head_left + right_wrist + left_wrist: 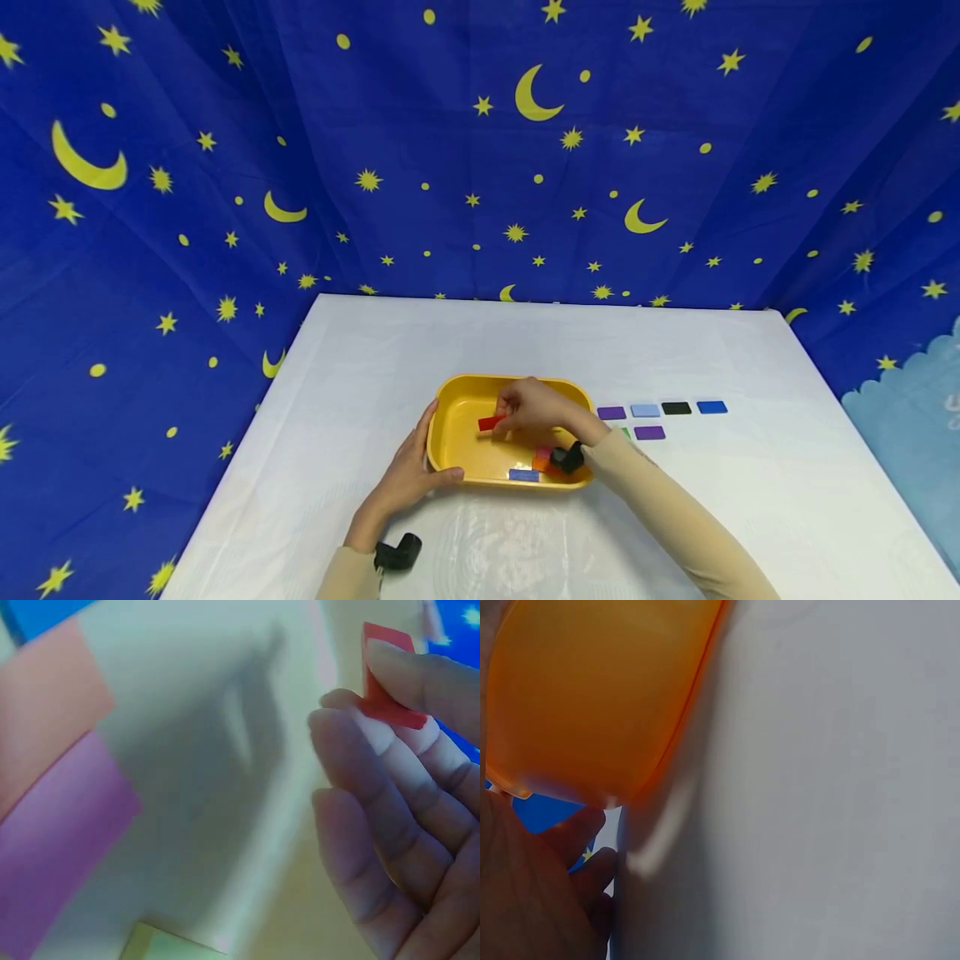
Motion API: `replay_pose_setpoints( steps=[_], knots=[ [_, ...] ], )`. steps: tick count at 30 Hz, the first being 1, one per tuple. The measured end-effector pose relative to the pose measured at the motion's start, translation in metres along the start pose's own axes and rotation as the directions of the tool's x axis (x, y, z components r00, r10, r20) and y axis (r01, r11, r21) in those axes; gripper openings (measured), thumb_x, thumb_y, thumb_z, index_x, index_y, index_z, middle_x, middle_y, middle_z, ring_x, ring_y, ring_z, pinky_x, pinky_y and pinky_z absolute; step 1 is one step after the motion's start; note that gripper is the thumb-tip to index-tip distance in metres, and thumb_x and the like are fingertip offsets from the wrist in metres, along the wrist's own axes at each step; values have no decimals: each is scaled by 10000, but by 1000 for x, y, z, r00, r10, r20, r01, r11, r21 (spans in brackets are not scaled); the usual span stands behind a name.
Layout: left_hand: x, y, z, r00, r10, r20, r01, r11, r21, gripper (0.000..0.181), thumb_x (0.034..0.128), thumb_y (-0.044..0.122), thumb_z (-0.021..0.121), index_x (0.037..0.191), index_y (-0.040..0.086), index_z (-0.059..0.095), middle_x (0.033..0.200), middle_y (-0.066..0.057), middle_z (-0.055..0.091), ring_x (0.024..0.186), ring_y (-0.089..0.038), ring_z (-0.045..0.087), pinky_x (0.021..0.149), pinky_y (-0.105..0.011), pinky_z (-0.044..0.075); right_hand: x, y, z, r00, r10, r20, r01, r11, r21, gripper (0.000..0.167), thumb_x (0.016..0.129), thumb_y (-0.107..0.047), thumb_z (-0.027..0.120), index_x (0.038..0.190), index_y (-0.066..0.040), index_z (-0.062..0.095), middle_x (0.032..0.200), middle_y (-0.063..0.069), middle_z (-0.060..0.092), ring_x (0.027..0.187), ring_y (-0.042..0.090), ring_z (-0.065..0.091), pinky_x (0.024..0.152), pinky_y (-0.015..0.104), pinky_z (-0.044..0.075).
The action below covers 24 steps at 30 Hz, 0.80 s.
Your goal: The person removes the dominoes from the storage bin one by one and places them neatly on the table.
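A yellow plastic tub [459,442] with rounded corners stands on the white table. My left hand [407,477] holds its near left corner, fingers along the left side and thumb at the front rim. In the left wrist view the tub's outer wall [592,697] looks orange above the fingers. Over the inside of the tub, my right hand [534,406] pinches a flat red block [490,423] between thumb and fingers. Below it in the tub lie a blue block [523,475], an orange block [538,463] and a pink block [64,847]; the right wrist and its camera hide others.
Right of the tub, flat blocks lie in two rows on the table: purple [611,413], light blue [645,411], black [677,408] and blue [712,407] behind, another purple one [649,433] and a partly hidden green one in front. A blue star-patterned curtain [450,125] hangs behind.
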<state>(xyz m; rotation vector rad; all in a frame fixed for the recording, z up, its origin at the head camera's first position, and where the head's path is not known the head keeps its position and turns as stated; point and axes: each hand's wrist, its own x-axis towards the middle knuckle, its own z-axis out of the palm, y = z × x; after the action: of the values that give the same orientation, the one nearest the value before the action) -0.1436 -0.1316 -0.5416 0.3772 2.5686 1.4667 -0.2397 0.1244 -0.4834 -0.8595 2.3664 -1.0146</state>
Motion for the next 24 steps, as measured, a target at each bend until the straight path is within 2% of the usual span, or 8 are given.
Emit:
replay_pose_setpoints(
  steps=[2, 6, 9, 13, 15, 19, 24],
  knots=[
    [0, -1, 0, 1000, 4, -1, -4, 1000, 3, 1091, 744, 432, 791, 1524, 365, 31, 1538, -136, 209, 1344, -390, 261, 1021, -640, 213, -7, -3, -4, 1000, -10, -28, 12, 998, 69, 127, 793, -151, 784, 781, -103, 667, 664, -5, 624, 565, 163, 566, 534, 247, 475],
    [0, -2, 0, 1000, 6, -4, -6, 1000, 5, 1093, 740, 438, 792, 1524, 367, 33, 1532, -140, 222, 1338, -390, 271, 1017, -641, 219, -23, -10, -12, 996, -20, -90, 32, 991, 132, 103, 821, -190, 762, 833, -108, 700, 718, 72, 666, 545, 203, 570, 472, 262, 465],
    [0, -2, 0, 1000, 5, -6, -5, 1000, 2, 1097, 735, 440, 796, 1522, 372, 34, 1530, -146, 225, 1338, -396, 268, 1015, -643, 219, -35, -12, -19, 993, -16, -114, 36, 985, 169, 110, 841, -204, 741, 879, -104, 715, 786, 128, 679, 561, 294, 575, 479, 361, 495],
    [-1, -1, 0, 1000, 3, -8, -3, 1000, 4, 1102, 731, 448, 795, 1523, 369, 34, 1532, -154, 218, 1341, -410, 255, 1010, -654, 213, -52, -7, -31, 991, 17, -136, 16, 972, 236, 139, 875, -170, 702, 954, -56, 715, 855, 147, 682, 649, 419, 596, 578, 502, 523],
    [-1, -1, 0, 1000, 3, -8, -3, 1000, 7, 1103, 730, 453, 794, 1524, 367, 34, 1531, -156, 219, 1340, -417, 253, 1006, -661, 210, -61, -3, -38, 986, 47, -159, -8, 971, 239, 162, 886, -170, 690, 981, -40, 708, 851, 139, 678, 665, 420, 601, 599, 490, 529],
    [-1, -1, 0, 1000, 6, -5, -6, 1000, 12, 1103, 731, 457, 791, 1522, 374, 26, 1525, -158, 230, 1336, -418, 259, 1003, -664, 213, -80, 10, -54, 970, 114, -215, -65, 974, 219, 215, 902, -205, 673, 1033, -37, 696, 864, 142, 666, 667, 385, 587, 580, 394, 536],
    [0, -1, 0, 1000, 11, -5, -10, 1000, 12, 1106, 728, 453, 795, 1521, 376, 27, 1518, -162, 245, 1331, -414, 270, 1003, -661, 217, -108, 27, -73, 932, 203, -301, -132, 962, 241, 321, 914, -262, 655, 1133, -27, 672, 938, 148, 666, 673, 374, 577, 601, 323, 534]
  ],
)
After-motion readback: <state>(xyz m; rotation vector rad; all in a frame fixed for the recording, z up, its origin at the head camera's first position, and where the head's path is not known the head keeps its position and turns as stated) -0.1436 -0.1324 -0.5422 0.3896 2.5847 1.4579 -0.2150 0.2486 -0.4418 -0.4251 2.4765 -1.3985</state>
